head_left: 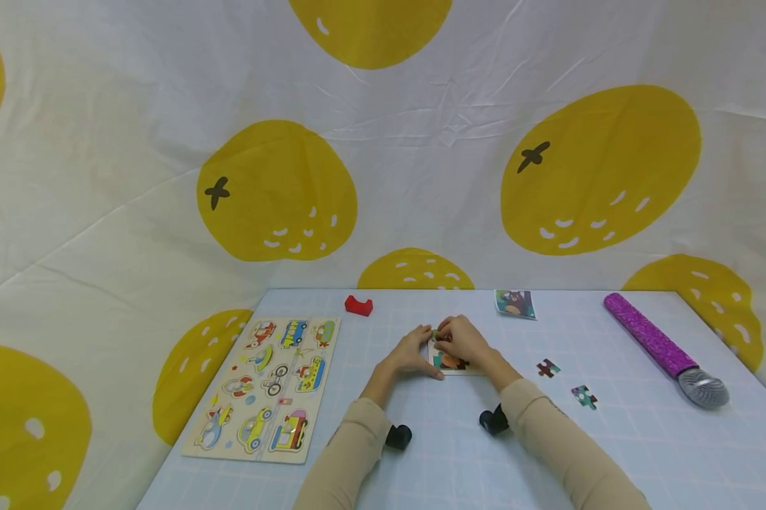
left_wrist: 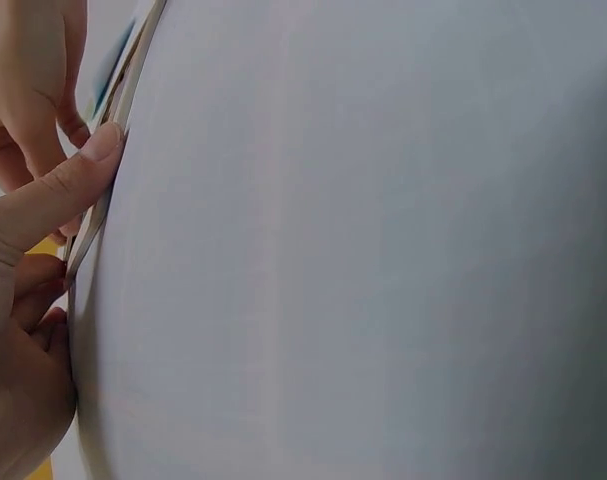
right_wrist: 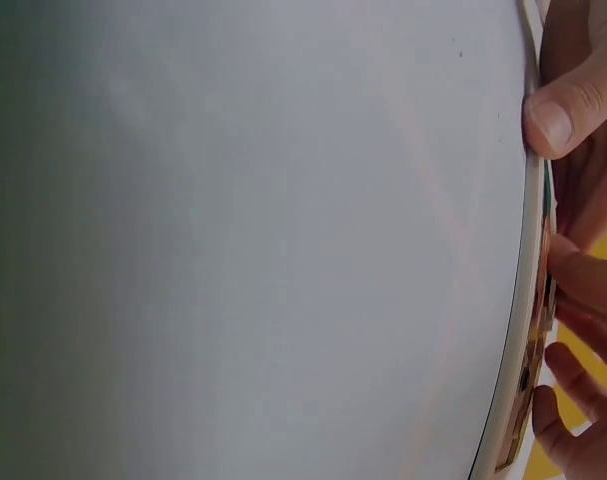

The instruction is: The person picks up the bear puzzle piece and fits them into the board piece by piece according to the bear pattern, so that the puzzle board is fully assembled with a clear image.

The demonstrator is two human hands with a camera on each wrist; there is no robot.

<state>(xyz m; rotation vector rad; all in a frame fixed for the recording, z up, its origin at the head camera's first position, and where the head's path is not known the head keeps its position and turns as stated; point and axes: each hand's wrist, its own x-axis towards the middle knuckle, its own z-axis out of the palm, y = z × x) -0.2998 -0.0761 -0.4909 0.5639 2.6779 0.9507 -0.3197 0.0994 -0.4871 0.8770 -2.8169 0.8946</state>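
Observation:
A small jigsaw board (head_left: 452, 363) with a pale rim and a partly visible brown animal picture lies flat before me. My left hand (head_left: 412, 351) grips its left side, thumb on the near edge and fingers at the far corner; the thumb (left_wrist: 88, 165) overlaps the rim in the left wrist view. Over the board, my right hand (head_left: 466, 340) has its thumb and index finger close together at a small greenish puzzle piece (head_left: 435, 333), mostly covered by the fingers. Two loose puzzle pieces, one reddish-brown (head_left: 548, 367) and one green (head_left: 584, 397), lie to the right.
Farther left lies a wooden vehicle puzzle (head_left: 322, 407). A red block (head_left: 359, 306) and a bear picture card (head_left: 515, 304) are near the table's back edge. On the right rests a purple glitter microphone (head_left: 653, 336). A fruit-patterned cloth (head_left: 421, 177) hangs behind.

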